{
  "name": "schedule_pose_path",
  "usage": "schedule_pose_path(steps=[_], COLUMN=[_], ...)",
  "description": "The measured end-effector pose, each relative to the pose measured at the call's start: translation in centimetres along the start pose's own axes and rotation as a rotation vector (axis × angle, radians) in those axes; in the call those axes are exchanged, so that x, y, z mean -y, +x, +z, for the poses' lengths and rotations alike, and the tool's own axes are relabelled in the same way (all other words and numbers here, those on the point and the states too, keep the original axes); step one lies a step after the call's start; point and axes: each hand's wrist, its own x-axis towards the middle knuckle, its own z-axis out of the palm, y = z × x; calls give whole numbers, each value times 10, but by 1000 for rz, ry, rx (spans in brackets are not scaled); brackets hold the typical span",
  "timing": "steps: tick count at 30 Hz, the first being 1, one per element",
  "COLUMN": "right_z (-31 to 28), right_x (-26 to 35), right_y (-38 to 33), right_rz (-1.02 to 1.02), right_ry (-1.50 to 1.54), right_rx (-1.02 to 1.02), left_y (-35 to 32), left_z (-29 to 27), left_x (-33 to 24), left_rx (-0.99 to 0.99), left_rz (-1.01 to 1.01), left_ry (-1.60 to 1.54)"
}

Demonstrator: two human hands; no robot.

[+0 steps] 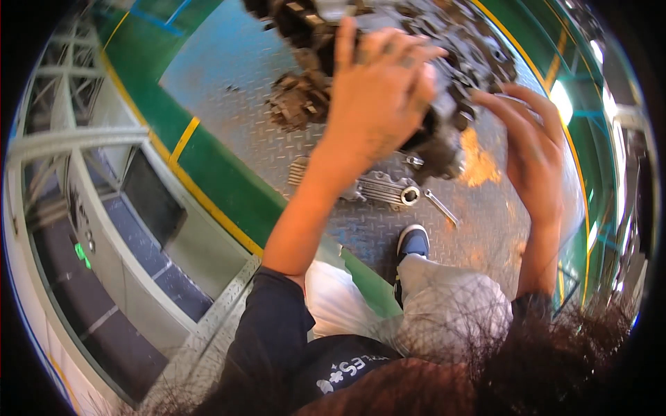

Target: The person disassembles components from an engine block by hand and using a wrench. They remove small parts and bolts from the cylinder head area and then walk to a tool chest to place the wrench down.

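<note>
A large, dark, greasy engine block stands at the top centre. My left hand lies over its near side, back of the hand up, with one finger stretched out and the others bent but apart. What lies under that palm is hidden. My right hand is at the engine's right edge, fingers apart and curved, the tips close to the metal; whether they touch it is unclear. Below the engine are a finned silver metal cover and a wrench. A brown, rusty-looking part sits to the left.
The work surface is a worn tread-plate with a rusty orange patch on it. Green floor with yellow lines borders it. A pale metal frame with dark panels stands at left. My shoe is near the wrench.
</note>
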Motion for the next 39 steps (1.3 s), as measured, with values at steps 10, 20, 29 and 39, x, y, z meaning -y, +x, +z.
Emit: schedule_pose_path(steps=[10,20,29,39], right_z=[-27,-8,1,2], right_x=[-45,-20,-27,-50], right_y=[-32,3,31,21], right_rz=[250,141,-95,51], right_ry=[6,144,269,116], right_rx=[-321,95,289,3], left_y=[5,-1,-2,-1], left_z=[17,14,4,2], left_x=[-8,-2,-3,-6], left_rx=[-168,-148,-60,-28], left_rz=[19,19,-16,-35], left_ry=[-112,-43,-30,-57])
